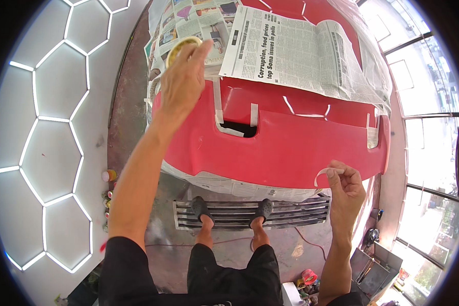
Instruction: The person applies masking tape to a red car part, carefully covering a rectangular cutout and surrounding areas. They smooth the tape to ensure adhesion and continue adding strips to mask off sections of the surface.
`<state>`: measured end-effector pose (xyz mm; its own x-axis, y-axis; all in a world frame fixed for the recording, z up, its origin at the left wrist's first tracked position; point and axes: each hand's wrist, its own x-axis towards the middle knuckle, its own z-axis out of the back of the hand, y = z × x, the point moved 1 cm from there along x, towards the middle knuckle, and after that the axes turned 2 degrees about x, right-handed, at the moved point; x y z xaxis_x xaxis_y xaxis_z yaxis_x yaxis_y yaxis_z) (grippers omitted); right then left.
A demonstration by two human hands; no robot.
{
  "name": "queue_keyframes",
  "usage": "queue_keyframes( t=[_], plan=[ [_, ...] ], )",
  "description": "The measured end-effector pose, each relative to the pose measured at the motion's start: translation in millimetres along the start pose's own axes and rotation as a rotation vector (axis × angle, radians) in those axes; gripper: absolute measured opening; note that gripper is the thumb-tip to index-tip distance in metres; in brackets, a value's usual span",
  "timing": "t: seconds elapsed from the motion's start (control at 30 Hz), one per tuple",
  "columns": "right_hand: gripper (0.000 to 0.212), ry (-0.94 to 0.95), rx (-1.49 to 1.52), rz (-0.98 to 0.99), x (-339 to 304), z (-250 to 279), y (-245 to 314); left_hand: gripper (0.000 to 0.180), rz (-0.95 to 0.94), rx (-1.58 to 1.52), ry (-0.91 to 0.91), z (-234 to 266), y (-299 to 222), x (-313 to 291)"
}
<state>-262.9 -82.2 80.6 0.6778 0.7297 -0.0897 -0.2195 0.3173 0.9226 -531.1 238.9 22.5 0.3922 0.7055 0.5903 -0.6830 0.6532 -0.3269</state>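
My left hand (183, 81) is raised over the newspaper-covered left side, its fingers closed on a yellowish roll of masking tape (173, 52). At the lower right my right hand (349, 191) pinches a short, curled strip of tape (317, 176) between thumb and fingers. This hand is by the near edge of a red car panel (290, 148) shaped like a spoiler. Pale tape strips (218, 99) border a dark opening (242, 128) in the panel. A newspaper sheet (285, 56) lies across the red surface beyond, its right end curled up.
My feet, in dark clogs, stand on a slatted step platform (290, 217). Clear plastic sheeting (359, 30) drapes the car's right side. A hose (311, 242) runs over the floor. Jars (108, 175) line the left wall; a metal cabinet (375, 270) sits at the lower right.
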Motion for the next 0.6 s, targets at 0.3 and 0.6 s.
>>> queue_keyframes(
  t=[0.3,0.6],
  plan=[
    [0.051,0.18,0.051,-0.13,-7.6,-46.4,-18.9,0.049,0.046,0.166,-0.01,-77.4,51.1,18.1],
    [0.058,0.317,-0.205,-0.068,46.3,-133.9,20.6,0.036,0.096,-0.314,0.204,21.8,-127.7,-110.2]
  ],
)
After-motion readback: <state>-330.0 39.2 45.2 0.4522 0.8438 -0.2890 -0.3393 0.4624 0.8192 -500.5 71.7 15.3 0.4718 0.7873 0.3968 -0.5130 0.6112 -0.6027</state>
